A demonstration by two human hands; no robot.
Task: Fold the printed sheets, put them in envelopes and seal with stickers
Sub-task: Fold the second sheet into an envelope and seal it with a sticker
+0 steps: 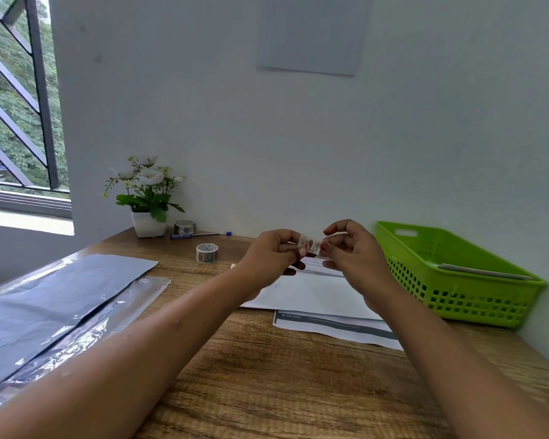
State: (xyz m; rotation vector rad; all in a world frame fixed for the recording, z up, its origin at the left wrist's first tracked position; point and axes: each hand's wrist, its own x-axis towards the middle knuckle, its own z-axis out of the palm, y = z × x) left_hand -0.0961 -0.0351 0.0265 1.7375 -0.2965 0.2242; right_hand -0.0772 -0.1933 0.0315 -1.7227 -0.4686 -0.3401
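Observation:
A small sticker (pixel 310 245) with zigzag edges and a red-brown print is stretched between my two hands above the table. My left hand (pixel 271 253) pinches its left end and my right hand (pixel 351 248) pinches its right end. Below the hands lies a white envelope (pixel 308 293) over printed sheets (pixel 333 327) with dark header bars. A sticker roll (pixel 207 252) stands on the table left of my hands, and a second roll (pixel 183 227) sits by the wall. Grey envelopes (pixel 48 299) in clear wrap lie at the left.
A green plastic basket (pixel 457 299) stands at the right against the wall, with a grey envelope (pixel 485 271) inside. A white pot of flowers (pixel 148 201) and a blue pen (pixel 200 235) sit at the back of the wooden table (pixel 267 375). A window is at left.

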